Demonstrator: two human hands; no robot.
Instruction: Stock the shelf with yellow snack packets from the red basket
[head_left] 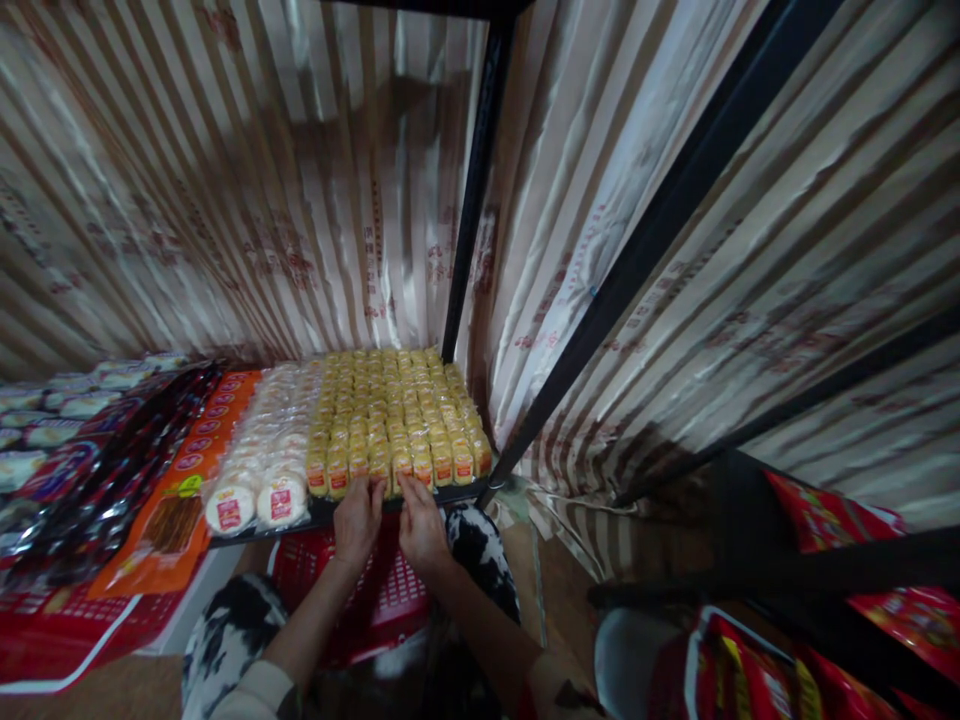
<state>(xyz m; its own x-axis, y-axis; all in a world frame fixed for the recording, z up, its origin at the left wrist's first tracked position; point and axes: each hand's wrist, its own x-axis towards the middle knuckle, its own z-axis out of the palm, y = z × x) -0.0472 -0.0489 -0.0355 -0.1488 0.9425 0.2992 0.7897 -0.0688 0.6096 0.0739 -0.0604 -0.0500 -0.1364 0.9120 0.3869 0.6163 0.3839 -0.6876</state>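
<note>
Rows of small yellow wrapped cakes (pixel 390 400) stand packed side by side on a dark shelf. My left hand (pixel 358 518) is at the front row with its fingers closed on one of these cakes. Close beside it, my right hand (pixel 421 525) pinches another front-row cake, thumb and fingers together. The fingertips partly cover the packs they touch. Left of the yellow rows lie white round wrapped cakes (pixel 281 500) with red labels, in two lines.
An orange snack bag (pixel 174 515) and dark shiny packets (pixel 97 460) lie further left. Below the shelf is a red plastic basket (pixel 390 575), between my knees. A black shelf post (pixel 570 350) rises on the right, before a striped curtain (pixel 315 180). Red packets (pixel 750 670) sit lower right.
</note>
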